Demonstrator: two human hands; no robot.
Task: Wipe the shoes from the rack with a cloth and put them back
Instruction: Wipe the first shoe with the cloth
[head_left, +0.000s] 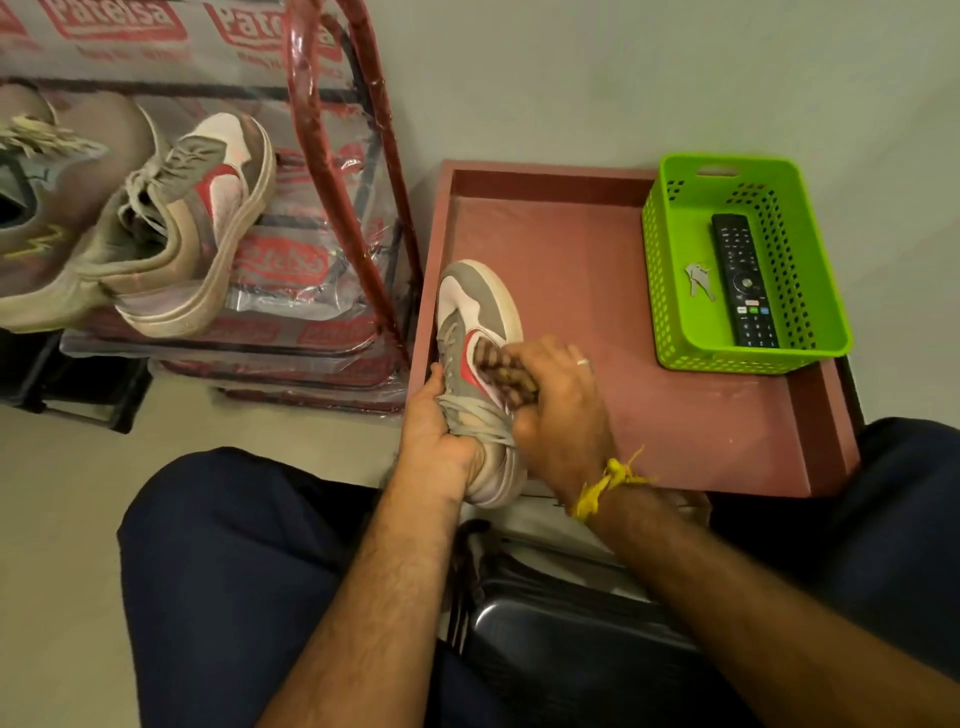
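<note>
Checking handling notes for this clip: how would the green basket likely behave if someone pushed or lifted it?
The green basket looks like thin perforated plastic, so probably light and slightly flexible. It sits flat on the smooth red tray, so a push would likely slide it rather than tip it. The remote and keys lie loose inside and could shift or rattle when lifted.

Perforated plastic basket (675, 291), matt tray (597, 270), dusty fabric sneaker (475, 312).
</note>
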